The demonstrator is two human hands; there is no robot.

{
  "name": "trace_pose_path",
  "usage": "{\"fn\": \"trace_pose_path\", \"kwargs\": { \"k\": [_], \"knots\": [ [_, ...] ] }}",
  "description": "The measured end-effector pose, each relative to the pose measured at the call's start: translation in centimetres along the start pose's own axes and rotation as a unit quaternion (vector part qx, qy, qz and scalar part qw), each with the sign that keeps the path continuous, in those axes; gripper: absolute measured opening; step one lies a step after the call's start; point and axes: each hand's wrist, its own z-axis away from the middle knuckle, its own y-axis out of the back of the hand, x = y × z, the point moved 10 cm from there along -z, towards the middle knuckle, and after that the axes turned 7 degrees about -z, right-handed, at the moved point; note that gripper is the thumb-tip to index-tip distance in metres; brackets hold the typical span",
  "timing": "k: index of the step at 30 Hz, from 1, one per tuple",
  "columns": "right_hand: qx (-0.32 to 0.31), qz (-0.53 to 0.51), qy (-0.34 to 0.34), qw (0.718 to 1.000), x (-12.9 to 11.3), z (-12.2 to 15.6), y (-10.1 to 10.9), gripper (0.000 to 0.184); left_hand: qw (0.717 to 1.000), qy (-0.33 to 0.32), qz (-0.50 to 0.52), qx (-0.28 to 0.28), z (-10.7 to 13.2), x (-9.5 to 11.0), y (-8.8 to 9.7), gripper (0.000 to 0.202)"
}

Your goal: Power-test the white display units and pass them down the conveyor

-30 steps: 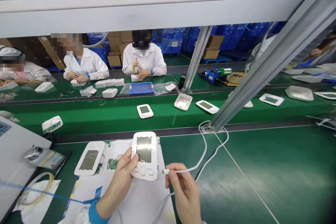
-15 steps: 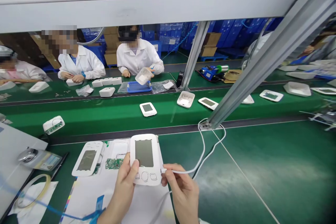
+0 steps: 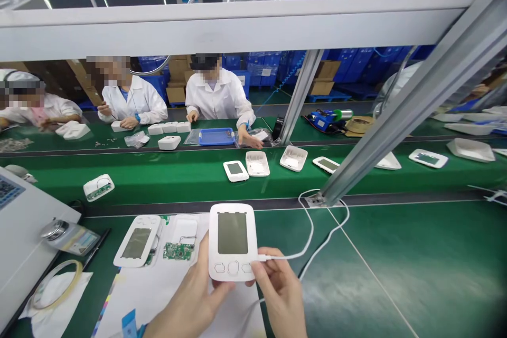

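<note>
A white device with a grey screen (image 3: 232,233) and buttons below it faces me above the paper sheet. My left hand (image 3: 196,288) is closed around its left side and lower edge, with fingers hidden behind. At its lower right corner, my right hand (image 3: 283,293) is closed with the thumb by the front edge and other fingers partly behind. The white cable's plug (image 3: 262,257) sits at the device's right side, lying between my right thumb and index finger. Left of my hands, a similar white device (image 3: 137,243) and a green circuit board (image 3: 178,251) lie on the paper (image 3: 146,296).
A green conveyor belt (image 3: 190,174) carries white housings (image 3: 257,163) and devices beyond my bench. A slanted metal post (image 3: 380,116) rises at right; a white beam (image 3: 206,31) crosses above. Tape roll (image 3: 75,280) lies left. Several co-workers in white coats (image 3: 216,95) sit opposite.
The device is turned more upright, and my left thumb has left its front for the lower edge. My right thumb has shifted to the device's corner. A co-worker's hand is beside another housing on the belt.
</note>
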Motion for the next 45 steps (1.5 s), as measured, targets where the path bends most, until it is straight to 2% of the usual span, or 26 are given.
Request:
{"fn": "trace_pose_path", "kwargs": {
  "k": [4, 9, 18, 22, 27, 29, 32, 42, 45],
  "knots": [
    [-0.008, 0.004, 0.007, 1.0, -0.3, 0.0, -0.1, 0.027, 1.0, 0.01, -0.026, 0.01, 0.0, 0.0, 0.4, 0.067],
    [-0.022, 0.002, 0.003, 1.0, -0.2, 0.1, -0.1, 0.027, 0.997, 0.038, -0.053, 0.03, -0.1, -0.3, 0.6, 0.043],
    [-0.025, 0.001, -0.011, 1.0, 0.8, 0.1, -0.1, 0.03, 0.994, 0.061, -0.082, 0.048, 0.1, -0.8, 0.8, 0.037],
    [-0.023, -0.011, -0.016, 1.0, 0.8, 0.1, -0.2, 0.029, 0.995, 0.057, -0.067, 0.048, 0.1, -0.7, 0.9, 0.039],
    [-0.029, -0.01, -0.018, 0.999, 0.7, 0.0, -0.4, 0.029, 0.999, 0.009, 0.036, 0.029, 0.0, 0.3, 0.4, 0.06],
    [-0.029, -0.006, -0.02, 0.999, 0.8, 0.0, -0.4, 0.03, 0.998, 0.007, 0.05, 0.031, 0.0, 0.4, 0.4, 0.062],
    [-0.03, -0.001, -0.019, 0.999, 0.8, 0.1, -0.3, 0.029, 0.998, 0.009, 0.04, 0.044, -0.1, 0.5, 0.7, 0.057],
    [-0.017, -0.003, -0.013, 1.0, 0.5, 0.1, -0.4, 0.032, 0.999, 0.017, 0.019, 0.037, 0.1, 0.6, 0.5, 0.054],
    [-0.016, -0.005, -0.008, 1.0, 0.5, 0.1, -0.2, 0.032, 1.0, 0.011, -0.028, 0.001, 0.4, 0.9, 1.2, 0.061]
  ]
}}
